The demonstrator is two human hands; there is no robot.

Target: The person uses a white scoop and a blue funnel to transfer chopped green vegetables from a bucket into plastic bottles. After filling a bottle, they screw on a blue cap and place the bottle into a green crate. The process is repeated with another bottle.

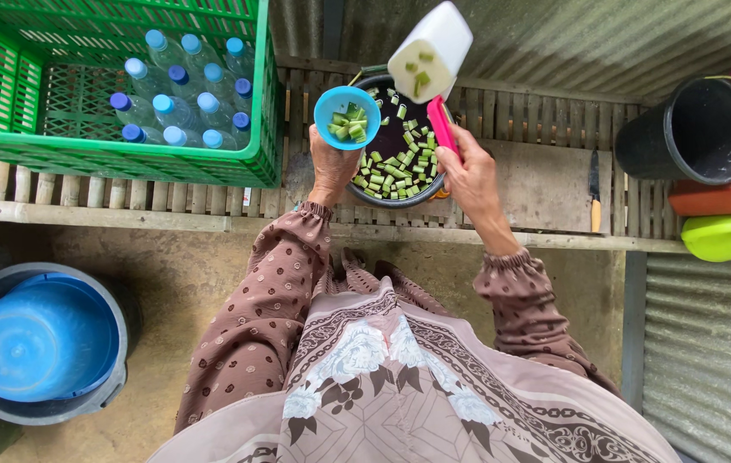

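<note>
Item: cut green vegetable pieces, being moved between a dark pot, a small blue bowl and a white chopping board.

We clamp our left hand [331,167] around the small blue bowl [347,117], holding a few green pieces [389,167]; our right hand [467,176] is clamped on the pink handle [443,124] of the white chopping board [431,51], raised and tilted. The dark pot [400,199] sits on the slatted desk [537,171] between both grips, directly under the board's lower edge, most pieces floating in it. In our judgement, we do best keeping the board's lip over the pot's middle and tilting slowly so stuck pieces drop inside, with the bowl level beside the rim. A knife [594,190] lies well right of the right grip; a green crate [117,86] of bottles stands left.
</note>
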